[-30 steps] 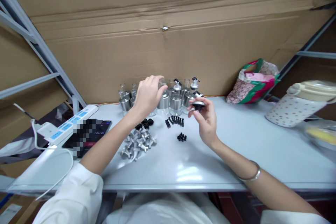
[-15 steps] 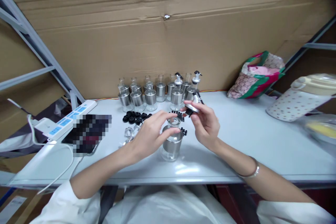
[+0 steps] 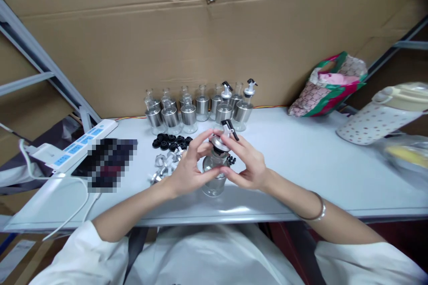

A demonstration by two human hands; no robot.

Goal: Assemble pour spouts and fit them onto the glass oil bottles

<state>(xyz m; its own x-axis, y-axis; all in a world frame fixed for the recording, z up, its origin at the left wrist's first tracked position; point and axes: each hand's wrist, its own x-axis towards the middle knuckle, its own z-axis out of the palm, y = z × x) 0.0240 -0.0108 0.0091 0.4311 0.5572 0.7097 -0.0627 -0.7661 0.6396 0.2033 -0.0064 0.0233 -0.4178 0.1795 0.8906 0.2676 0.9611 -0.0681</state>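
A small glass bottle with a steel band [image 3: 213,177] stands on the grey table [image 3: 301,173] in front of me. My left hand [image 3: 187,169] wraps round its left side, fingers closed on it. My right hand [image 3: 245,162] pinches a pourer cap with a black spout [image 3: 224,136] and holds it tilted on the bottle's neck. Behind stand several like bottles [image 3: 187,111], two of them with pourers fitted [image 3: 249,91].
Black rubber rings [image 3: 169,141] and silver pourer parts [image 3: 163,167] lie left of the bottle. A phone [image 3: 107,162] and power strip [image 3: 70,149] sit at the left. A patterned bag [image 3: 329,84] and a dotted jug [image 3: 381,118] are at the right. Cardboard backs the table.
My left hand took a bottle from the back row and set it down in front of me. My right hand brought the pourer cap down onto its neck.
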